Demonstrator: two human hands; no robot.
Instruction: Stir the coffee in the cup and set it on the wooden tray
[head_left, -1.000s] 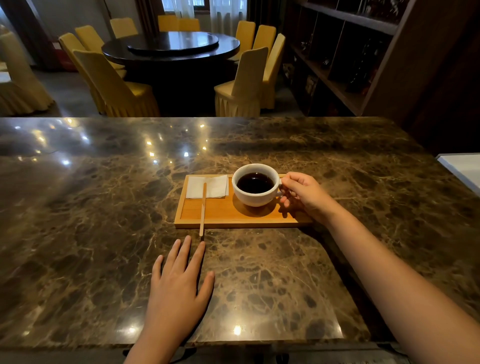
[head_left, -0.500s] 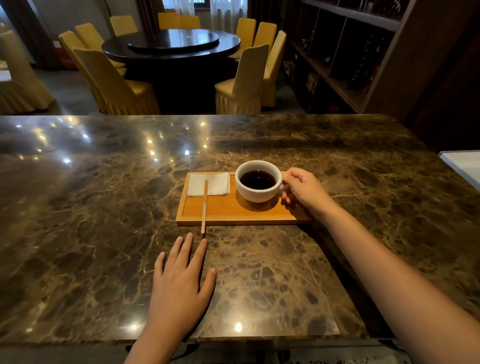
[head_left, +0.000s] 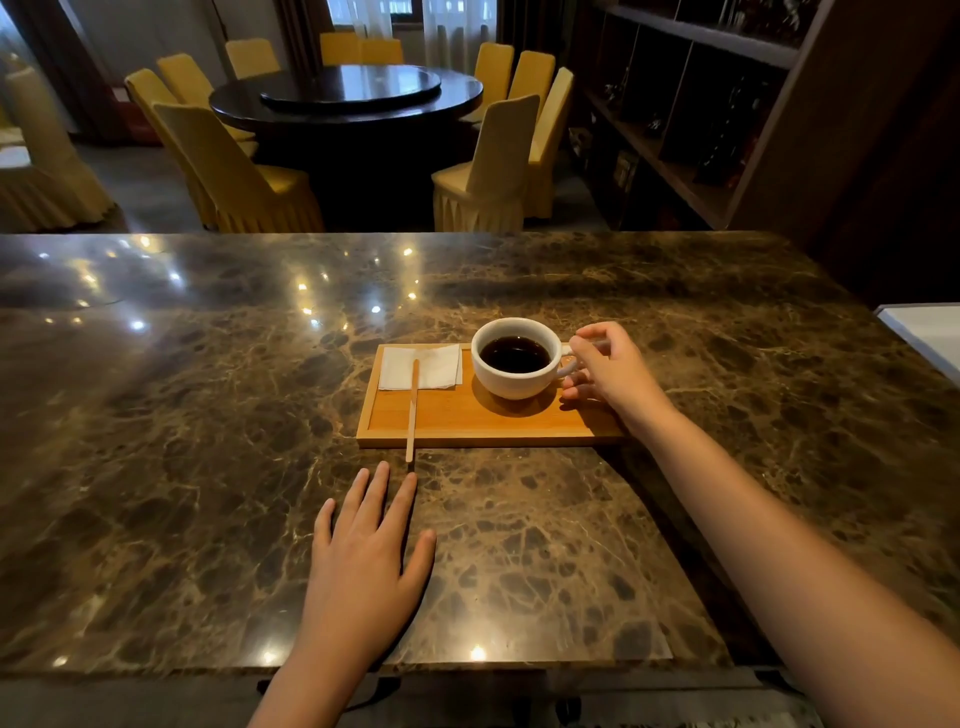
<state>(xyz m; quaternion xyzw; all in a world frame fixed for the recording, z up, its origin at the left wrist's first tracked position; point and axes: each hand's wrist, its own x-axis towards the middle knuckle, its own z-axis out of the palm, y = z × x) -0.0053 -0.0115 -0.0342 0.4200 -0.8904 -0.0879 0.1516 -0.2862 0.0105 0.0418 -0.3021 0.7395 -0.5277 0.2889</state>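
Note:
A white cup (head_left: 511, 385) of dark coffee stands on the right half of the wooden tray (head_left: 467, 425), its handle pointing right. My right hand (head_left: 615, 371) is just beside the handle with its fingers loosely curled and apart; the handle shows free between them, and the lower fingertips rest on the tray's right end. A wooden stir stick (head_left: 412, 410) lies across the tray's left part, its near end overhanging the front rim. Its far end sits on a folded white napkin (head_left: 439, 366). My left hand (head_left: 363, 551) lies flat on the marble counter in front of the tray, holding nothing.
The brown marble counter (head_left: 208, 415) spreads wide on all sides of the tray. A white slab (head_left: 930, 332) juts in at the right edge. Beyond the counter stand a dark round table (head_left: 348, 96), yellow-covered chairs (head_left: 234, 176) and a dark shelf unit (head_left: 701, 130).
My right hand has loosened from the cup's handle and its fingers have spread. The cup stays on the tray. My left hand has not moved.

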